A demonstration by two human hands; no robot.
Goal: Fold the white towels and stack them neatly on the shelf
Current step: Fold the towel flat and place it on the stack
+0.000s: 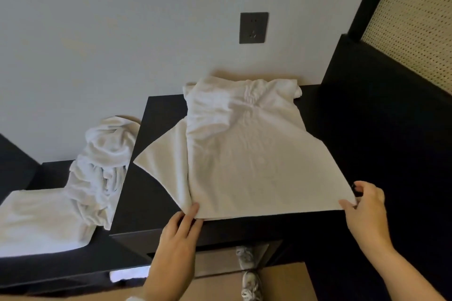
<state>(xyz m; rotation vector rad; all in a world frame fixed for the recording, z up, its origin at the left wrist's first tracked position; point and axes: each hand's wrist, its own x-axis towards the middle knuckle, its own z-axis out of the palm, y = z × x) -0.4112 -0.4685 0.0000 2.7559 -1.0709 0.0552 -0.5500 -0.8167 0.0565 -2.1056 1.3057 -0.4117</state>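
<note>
A white towel (252,154) lies spread on the dark shelf top (156,193), doubled lengthwise, its far end bunched against the wall. My left hand (181,230) pinches the towel's near left corner at the shelf's front edge. At the near right corner, my right hand (364,208) pinches the fabric between thumb and fingers. A triangular flap of the same towel sticks out to the left. A second white towel (97,171) lies crumpled on the lower dark surface to the left, one end flattened toward me.
A dark wall socket (253,27) sits on the pale wall above the shelf. A tall dark panel (381,117) with a woven screen stands at the right. Below the shelf edge are a light floor and a shoe (249,281).
</note>
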